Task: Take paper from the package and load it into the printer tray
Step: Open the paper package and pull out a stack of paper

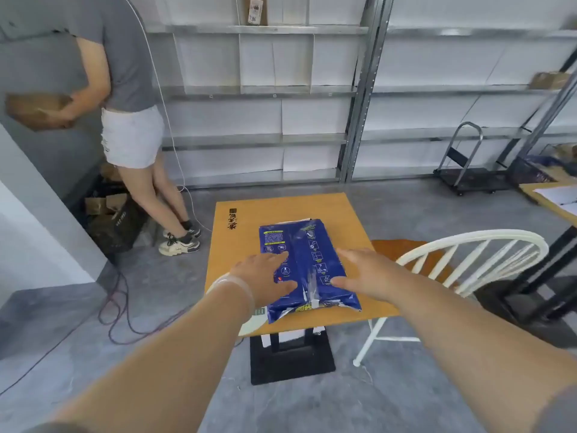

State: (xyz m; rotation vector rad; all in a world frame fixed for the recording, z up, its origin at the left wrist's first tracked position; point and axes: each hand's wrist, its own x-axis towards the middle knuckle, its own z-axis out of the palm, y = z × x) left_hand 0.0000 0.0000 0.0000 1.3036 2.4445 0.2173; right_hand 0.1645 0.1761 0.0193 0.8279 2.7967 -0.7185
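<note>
At 10 o'clock, a bystander [125,98] in a grey shirt and white shorts is seen standing beside a grey wall, with a brown box [34,109] held at the waist. Cables [115,310] are laid in loops on the grey floor at 8 o'clock. At the centre, a small orange table [231,245] on a black base is shown, and on it a blue paper package [307,264] is laid flat, its near end torn and crumpled. The left hand [265,276] is placed open, palm down, on the package's left half, fingers spread; a clear band is worn at the wrist. The right hand [363,271] is likewise laid open and flat against the package's right edge. Nothing is gripped by either hand. A white chair [462,260] is set just beside the table at 3 o'clock. Metal shelves [265,89] are ranged along the back wall at 12 o'clock, and a cart [468,170] is parked at 2 o'clock.
</note>
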